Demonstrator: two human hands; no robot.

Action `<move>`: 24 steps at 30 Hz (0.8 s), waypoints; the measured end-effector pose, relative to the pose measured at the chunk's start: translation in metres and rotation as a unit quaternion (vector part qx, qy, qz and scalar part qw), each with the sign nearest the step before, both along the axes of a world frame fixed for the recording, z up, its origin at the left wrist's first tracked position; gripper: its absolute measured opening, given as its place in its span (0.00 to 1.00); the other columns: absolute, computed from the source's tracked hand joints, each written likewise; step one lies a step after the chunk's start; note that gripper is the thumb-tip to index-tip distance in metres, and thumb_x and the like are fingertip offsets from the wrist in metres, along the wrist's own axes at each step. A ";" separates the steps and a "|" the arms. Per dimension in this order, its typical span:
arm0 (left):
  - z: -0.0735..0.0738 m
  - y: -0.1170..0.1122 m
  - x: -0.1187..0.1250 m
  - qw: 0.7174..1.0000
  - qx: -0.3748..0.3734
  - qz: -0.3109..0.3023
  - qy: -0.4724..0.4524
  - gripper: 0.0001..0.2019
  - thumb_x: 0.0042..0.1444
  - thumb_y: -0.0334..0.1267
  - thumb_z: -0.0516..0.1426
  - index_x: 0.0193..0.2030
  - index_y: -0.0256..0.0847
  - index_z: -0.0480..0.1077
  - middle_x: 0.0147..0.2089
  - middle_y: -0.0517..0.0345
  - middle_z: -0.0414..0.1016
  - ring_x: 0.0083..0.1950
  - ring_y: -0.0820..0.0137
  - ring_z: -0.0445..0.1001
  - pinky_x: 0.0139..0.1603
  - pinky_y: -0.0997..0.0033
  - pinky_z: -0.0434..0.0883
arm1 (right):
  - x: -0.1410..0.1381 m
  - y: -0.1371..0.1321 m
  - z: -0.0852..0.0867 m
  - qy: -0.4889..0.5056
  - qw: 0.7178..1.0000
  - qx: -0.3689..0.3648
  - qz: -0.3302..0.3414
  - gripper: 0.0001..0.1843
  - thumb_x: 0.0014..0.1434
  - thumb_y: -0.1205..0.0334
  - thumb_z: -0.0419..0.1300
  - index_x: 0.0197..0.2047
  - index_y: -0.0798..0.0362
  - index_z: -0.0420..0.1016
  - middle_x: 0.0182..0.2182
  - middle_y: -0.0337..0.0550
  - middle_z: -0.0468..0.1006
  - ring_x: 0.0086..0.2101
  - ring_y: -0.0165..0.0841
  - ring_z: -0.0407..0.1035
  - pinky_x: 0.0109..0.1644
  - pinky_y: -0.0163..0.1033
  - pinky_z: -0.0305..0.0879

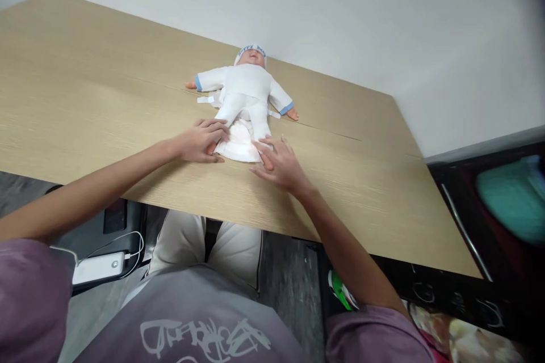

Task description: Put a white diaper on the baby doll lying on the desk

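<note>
A baby doll (249, 80) in a white suit with blue cuffs and a white printed cap lies on its back on the table. Its arms are spread and its feet point toward me. Under its hips and between its legs lies an open white diaper (239, 146), with fastening tabs (205, 100) sticking out at both sides of the waist. My left hand (204, 140) is closed around the doll's lower leg on the left, its foot partly hidden by my fingers. On the right, my right hand (279, 164) holds the other lower leg, with the foot between thumb and fingers.
The wooden table (106, 102) meets a white wall behind the doll. Below its front edge at left, a white power bank (99, 268) with a cable lies on a black surface. A teal object (513, 198) stands at the far right.
</note>
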State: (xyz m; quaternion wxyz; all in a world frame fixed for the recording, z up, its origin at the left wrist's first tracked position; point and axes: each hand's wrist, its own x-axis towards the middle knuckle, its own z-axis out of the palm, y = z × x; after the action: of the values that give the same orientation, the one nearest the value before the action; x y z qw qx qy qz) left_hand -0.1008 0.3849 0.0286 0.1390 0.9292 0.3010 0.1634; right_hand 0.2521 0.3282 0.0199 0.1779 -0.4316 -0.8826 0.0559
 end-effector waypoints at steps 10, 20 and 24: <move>0.020 0.017 0.013 0.979 -0.039 0.156 -0.123 0.17 0.75 0.51 0.55 0.52 0.43 0.79 0.52 0.48 0.86 0.57 0.51 0.81 0.64 0.50 0.75 | -0.011 0.042 -0.006 0.189 0.978 0.048 -0.068 0.17 0.82 0.54 0.54 0.53 0.49 0.84 0.48 0.53 0.85 0.49 0.47 0.78 0.58 0.53 0.76; 0.012 0.184 0.048 0.919 -0.090 0.226 -0.310 0.27 0.72 0.66 0.60 0.35 0.45 0.66 0.38 0.54 0.71 0.49 0.56 0.74 0.61 0.51 0.74 | -0.026 0.214 -0.002 0.318 0.930 -0.065 -0.172 0.31 0.79 0.27 0.51 0.40 0.46 0.72 0.40 0.43 0.79 0.47 0.44 0.74 0.63 0.54 0.73; -0.004 0.191 0.053 0.885 -0.187 0.218 -0.367 0.31 0.69 0.72 0.61 0.34 0.45 0.62 0.36 0.56 0.65 0.45 0.59 0.72 0.57 0.51 0.74 | -0.031 0.237 -0.021 0.370 0.902 -0.128 -0.184 0.28 0.78 0.31 0.54 0.37 0.45 0.69 0.38 0.40 0.78 0.47 0.43 0.75 0.65 0.54 0.74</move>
State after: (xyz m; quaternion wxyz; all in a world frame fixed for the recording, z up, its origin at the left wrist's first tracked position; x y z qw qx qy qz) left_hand -0.0476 0.5759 0.0246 0.3720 0.6707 0.4481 0.4592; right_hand 0.2208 0.5656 -0.0015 0.4419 -0.5535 -0.6433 0.2907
